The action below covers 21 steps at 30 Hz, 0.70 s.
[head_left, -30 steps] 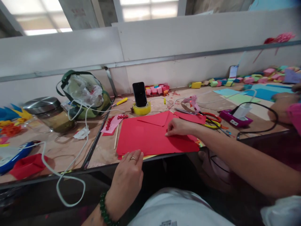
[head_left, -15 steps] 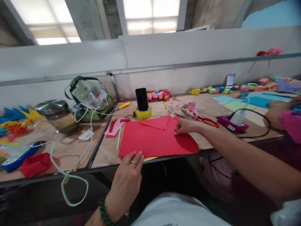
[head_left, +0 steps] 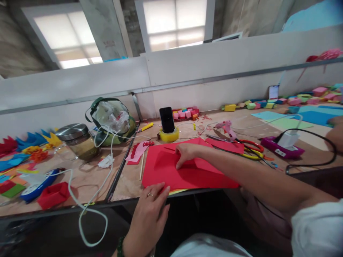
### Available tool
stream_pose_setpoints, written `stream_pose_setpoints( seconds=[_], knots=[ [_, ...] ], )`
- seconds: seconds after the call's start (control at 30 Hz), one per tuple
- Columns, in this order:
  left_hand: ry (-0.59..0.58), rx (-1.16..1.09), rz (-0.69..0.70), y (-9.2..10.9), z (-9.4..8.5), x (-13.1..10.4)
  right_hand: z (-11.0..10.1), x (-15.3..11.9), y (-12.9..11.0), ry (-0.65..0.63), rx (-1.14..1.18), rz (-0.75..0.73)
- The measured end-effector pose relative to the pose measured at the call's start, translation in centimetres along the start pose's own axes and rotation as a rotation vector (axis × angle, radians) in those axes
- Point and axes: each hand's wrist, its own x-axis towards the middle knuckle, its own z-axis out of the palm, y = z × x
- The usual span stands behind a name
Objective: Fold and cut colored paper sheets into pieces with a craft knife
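A stack of red paper sheets (head_left: 160, 175) lies at the table's front edge, with a yellow edge showing beneath. My left hand (head_left: 150, 210), wearing a ring and a green bead bracelet, rests its outstretched fingertips on the sheet's near left edge. Over the middle of the red paper is my right hand (head_left: 186, 153), thumb pointing down and apart from the forefinger; its other fingers are hidden. A thin corner of a smaller red piece pokes out just left of it. Right of the stack, a red paper strip (head_left: 227, 145) lies by the scissors (head_left: 253, 148).
A phone (head_left: 167, 119) stands in a yellow tape roll (head_left: 169, 135). Behind the scissors sits a pink glue gun (head_left: 227, 129); a purple power strip (head_left: 282, 147) is farther right. At left are a glass jar (head_left: 77, 142), a green bag (head_left: 131, 126) and a dangling white cable (head_left: 80, 205).
My right hand has moved left from the sheet's right edge to its middle, and its thumb has come away from the forefinger. The left hand stays at the near left edge.
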Motion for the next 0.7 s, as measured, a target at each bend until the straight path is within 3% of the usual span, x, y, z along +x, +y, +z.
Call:
stream_pose_setpoints(
  seconds=[0.1,0.17,0.27,0.33,0.4,0.47,0.5,0.57,0.63,0.7],
  knots=[
    [0.196,-0.102,-0.146,-1.6,-0.1,0.4,-0.5,-0.5,0.1,0.01,0.019,-0.101],
    [0.369,-0.166,-0.29,-2.8,-0.3,1.2,-1.0,-1.7,-0.4,0.101,0.031,-0.179],
    [0.395,-0.435,-0.368,-4.1,-1.1,3.1,-2.1,-4.5,-1.5,0.32,0.041,-0.286],
    [0.322,-0.553,-0.242,-4.1,-1.8,5.0,-2.8,-6.6,-1.7,0.499,0.02,-0.381],
    [0.361,-0.474,-0.028,-3.6,-2.4,7.1,-3.0,-8.5,-1.1,0.79,-0.128,-0.544],
    [0.383,-0.313,0.236,-2.8,-2.6,9.0,-2.3,-9.9,0.4,0.949,-0.27,-0.608],
    [0.354,-0.226,0.346,-2.3,-2.4,9.9,-1.5,-10.5,1.3,0.949,-0.306,-0.599],
    [0.214,-0.074,0.499,-1.4,-1.7,11.0,0.6,-11.6,3.0,0.812,-0.297,-0.549],
    [0.0,0.014,0.535,-0.8,-0.7,11.5,3.0,-12.5,4.2,0.659,-0.219,-0.439],
    [-0.2,0.013,0.48,-0.7,0.1,11.6,5.0,-13.4,4.7,0.556,-0.111,-0.347]
  ],
)
